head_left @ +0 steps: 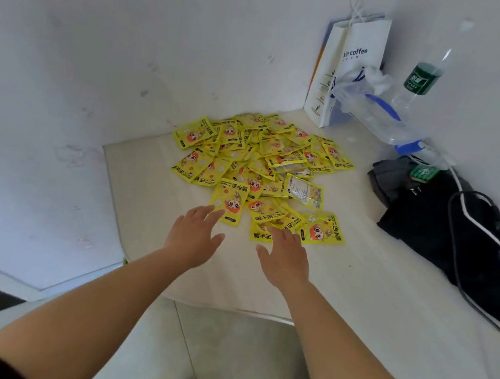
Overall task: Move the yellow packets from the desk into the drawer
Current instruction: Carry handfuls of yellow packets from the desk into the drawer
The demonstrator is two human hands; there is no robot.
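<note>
Packets [261,171] sit in one loose overlapping heap mid-surface, toward the back corner; too many & too overlapped for an exact count, several dozen by the look. One lies printed-back up at the heap's right side. None held yet, drawer not in view, so the task looks barely begun w/ the whole pile left.

Left hand [193,239] and right hand [287,258] both reach to the heap's near edge, fingers [207,212] spread wide & flat, gripping nothing; left tips just touch the nearest packet, right tips overlap another.

Right edge of surface [357,284]: 1 paper bag [348,71], 1 bottle [422,75], 1 plastic bag [378,111], 1 black cloth [455,231] w/ cables.
</note>
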